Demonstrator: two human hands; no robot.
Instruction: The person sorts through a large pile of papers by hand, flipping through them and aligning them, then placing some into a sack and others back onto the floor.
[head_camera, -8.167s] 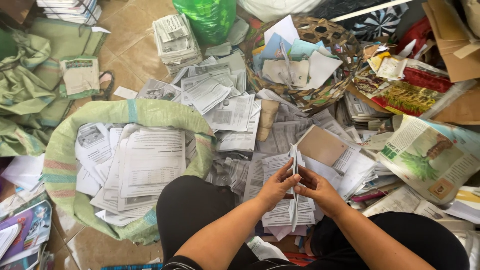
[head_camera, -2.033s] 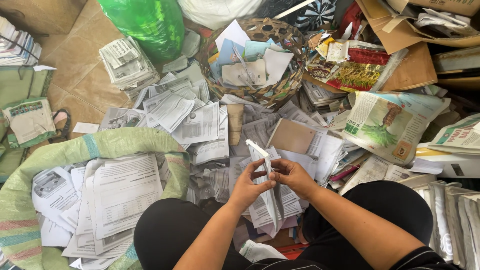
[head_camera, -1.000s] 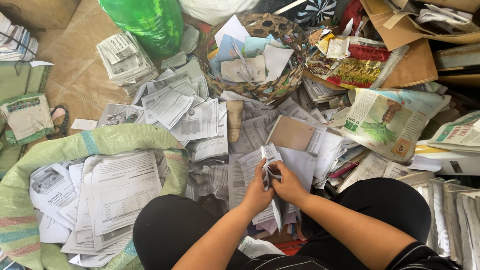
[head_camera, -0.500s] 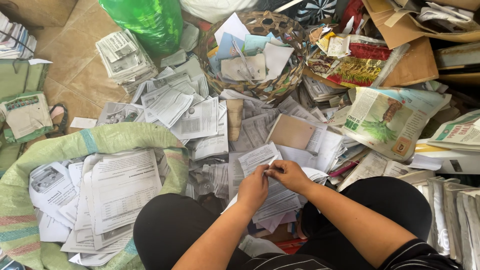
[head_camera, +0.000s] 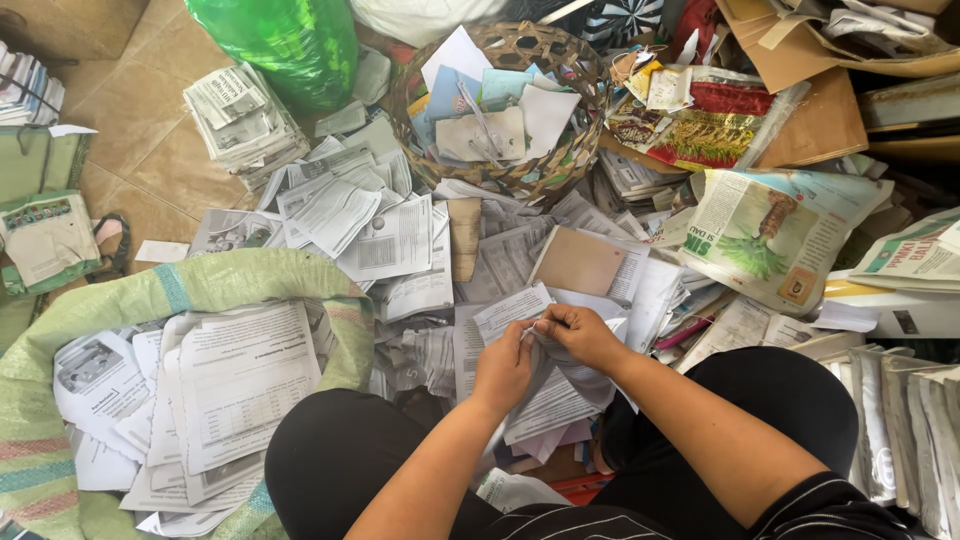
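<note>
Paper covers most of the floor (head_camera: 150, 160), so the sorting looks only partly done. At near left a green sack (head_camera: 250, 285) already holds many printed sheets (head_camera: 235, 385), stacked flat inside its open mouth. Far from the person, a woven basket (head_camera: 570, 150) holds cards and coloured scraps. Between these two lies a big loose pile (head_camera: 400, 240) of printed pages, and at right are newspapers (head_camera: 770, 235) and cardboard (head_camera: 815, 125), still unsorted as far as I can judge. Much remains.

Both forearms come from the near edge and meet over the lap, between the dark knees. The left hand (head_camera: 503, 365) grips a thin bundle of papers (head_camera: 550, 390) from below, fingers curled around it. The right hand (head_camera: 580, 335) bends over the top edge, thumb and fingertips pinching near the upper corner of a sheet; perhaps it holds a small staple or clip there, but this is too small to tell. The bundle rests just above the lap, touching both hands.
</note>
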